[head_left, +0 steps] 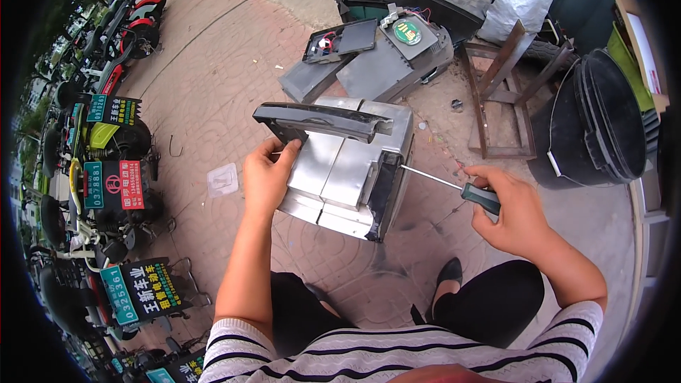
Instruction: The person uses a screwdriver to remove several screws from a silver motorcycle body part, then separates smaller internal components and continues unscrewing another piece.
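Two hands are busy: my left hand's (268,176) grip pinches the raised black cover (319,115), probably to steady it, though hidden fingertips leave its firmness uncertain. My right hand's (509,207) grip wraps the dark green screwdriver (482,198), angled so its shaft reaches the black end strip (387,188) of the silver case (333,177). That case sits mid-frame beyond my knees (511,291), within both arms' reach.

Metal case (344,159) is plain silver with a black cover (319,115), and the screwdriver's (474,194) handle looks dark green, maybe part black, kinda hard to tell. Striped top (397,344) is off-white and black, trousers (489,301) solid black, paving (195,124) dusty pink with a curvy pattern.
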Available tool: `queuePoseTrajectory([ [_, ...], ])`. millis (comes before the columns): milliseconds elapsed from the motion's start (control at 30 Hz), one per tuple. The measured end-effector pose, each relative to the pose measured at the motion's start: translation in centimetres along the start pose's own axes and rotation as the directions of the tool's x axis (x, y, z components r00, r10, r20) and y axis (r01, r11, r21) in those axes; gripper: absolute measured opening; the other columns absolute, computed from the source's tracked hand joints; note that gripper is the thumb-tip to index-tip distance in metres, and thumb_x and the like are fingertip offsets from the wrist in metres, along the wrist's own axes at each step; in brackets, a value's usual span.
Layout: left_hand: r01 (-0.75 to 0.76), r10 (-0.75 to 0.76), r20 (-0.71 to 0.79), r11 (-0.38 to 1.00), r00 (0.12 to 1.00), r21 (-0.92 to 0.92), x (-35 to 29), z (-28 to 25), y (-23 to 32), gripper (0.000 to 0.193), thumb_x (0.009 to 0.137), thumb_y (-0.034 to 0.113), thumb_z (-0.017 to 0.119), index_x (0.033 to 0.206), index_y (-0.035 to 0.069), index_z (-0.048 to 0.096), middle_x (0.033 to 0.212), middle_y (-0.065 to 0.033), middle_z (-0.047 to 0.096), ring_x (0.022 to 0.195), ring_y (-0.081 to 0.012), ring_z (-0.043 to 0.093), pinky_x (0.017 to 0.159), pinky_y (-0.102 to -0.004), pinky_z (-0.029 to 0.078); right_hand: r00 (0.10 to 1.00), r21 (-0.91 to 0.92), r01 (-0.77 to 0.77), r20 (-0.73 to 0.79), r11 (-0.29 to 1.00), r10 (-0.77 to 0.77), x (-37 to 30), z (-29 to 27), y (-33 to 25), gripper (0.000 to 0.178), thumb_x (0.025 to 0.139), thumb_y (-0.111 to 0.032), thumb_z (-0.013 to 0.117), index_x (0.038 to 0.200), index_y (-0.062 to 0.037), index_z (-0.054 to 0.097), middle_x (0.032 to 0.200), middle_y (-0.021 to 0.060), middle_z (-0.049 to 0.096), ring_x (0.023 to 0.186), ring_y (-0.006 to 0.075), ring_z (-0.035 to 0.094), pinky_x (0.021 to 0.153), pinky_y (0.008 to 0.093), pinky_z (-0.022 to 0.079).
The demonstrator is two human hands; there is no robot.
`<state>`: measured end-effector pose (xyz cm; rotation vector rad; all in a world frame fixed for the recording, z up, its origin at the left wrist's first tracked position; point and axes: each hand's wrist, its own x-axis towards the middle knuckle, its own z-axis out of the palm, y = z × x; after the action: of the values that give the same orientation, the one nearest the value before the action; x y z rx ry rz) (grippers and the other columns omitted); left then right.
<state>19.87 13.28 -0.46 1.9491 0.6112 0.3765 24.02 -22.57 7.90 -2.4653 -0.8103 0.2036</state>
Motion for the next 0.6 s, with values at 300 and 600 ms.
queuePoseTrajectory([
  [300, 0.01, -0.01, -0.001, 1.0, 1.0, 0.012, 0.2, 0.0, 0.0, 0.028, 0.085, 0.024, 0.072, 0.082, -0.003, 0.066, 0.064, -0.0039, 0.062, 0.058, -0.0073, 0.051, 0.054, -0.0253, 0.04, 0.785, 0.813, -0.579, 0.536, 0.061, 0.31, 1.0, -2.0, 2.0, 0.045, 0.087, -0.012, 0.064, 0.128, 0.0036, 0.053, 0.115, 0.0147, 0.063, 0.097, 0.0235, 0.065, 0.076, 0.0323, 0.056],
  [600, -0.022, 0.022, 0.004, 0.998, 1.0, 0.065, 0.3, -0.3, -0.2, 0.028, 0.084, 0.023, 0.071, 0.078, -0.003, 0.063, 0.061, -0.0046, 0.061, 0.056, -0.0078, 0.05, 0.053, -0.0268, 0.039, 0.644, 0.591, -0.76, 0.739, 0.27, 0.196, 2.3, -1.9, 2.9, 0.039, 0.091, -0.016, 0.066, 0.126, -0.0006, 0.056, 0.101, 0.0125, 0.067, 0.053, 0.0093, 0.045, 0.046, 0.0243, 0.038],
])
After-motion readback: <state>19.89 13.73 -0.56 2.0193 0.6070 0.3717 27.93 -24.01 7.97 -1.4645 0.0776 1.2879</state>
